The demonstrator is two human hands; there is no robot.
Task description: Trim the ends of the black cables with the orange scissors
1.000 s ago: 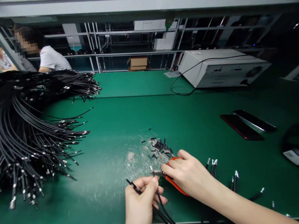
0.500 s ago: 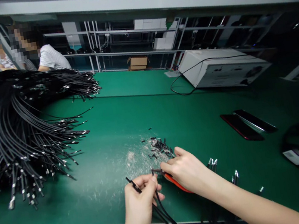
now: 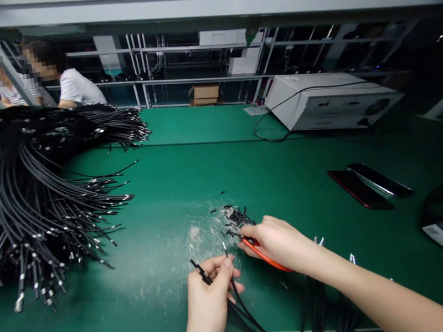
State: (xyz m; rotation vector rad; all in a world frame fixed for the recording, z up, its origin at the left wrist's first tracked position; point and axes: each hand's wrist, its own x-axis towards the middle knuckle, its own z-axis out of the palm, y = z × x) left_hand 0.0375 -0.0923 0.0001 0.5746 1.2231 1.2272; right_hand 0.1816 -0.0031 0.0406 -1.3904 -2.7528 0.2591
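Note:
My left hand (image 3: 209, 299) is closed around a few black cables (image 3: 249, 318) near the front edge of the table. Between its thumb and forefinger one cable stands up, with a bright, pale tip (image 3: 225, 248). Other black cable ends (image 3: 197, 267) poke out at the left of that hand. In my right hand (image 3: 278, 242) is a pair of wire cutters (image 3: 264, 257) with orange-red handles. Their dark jaws lie above and right of the pale tip, apart from it, beside a pile of short black sheath pieces (image 3: 238, 216). Whether the jaws grip a piece I cannot tell.
Fine pale strands (image 3: 194, 235) litter the green table (image 3: 189, 176). A large heap of black cables (image 3: 18, 187) covers the left side. To the right lie two phones (image 3: 362, 188), more cables (image 3: 315, 297) and a white machine (image 3: 329, 101). Co-workers (image 3: 78, 87) sit at far left.
The wire cutters have moved up and away from the cable end. That end, dark before, now shows a pale tip. My left hand has barely moved.

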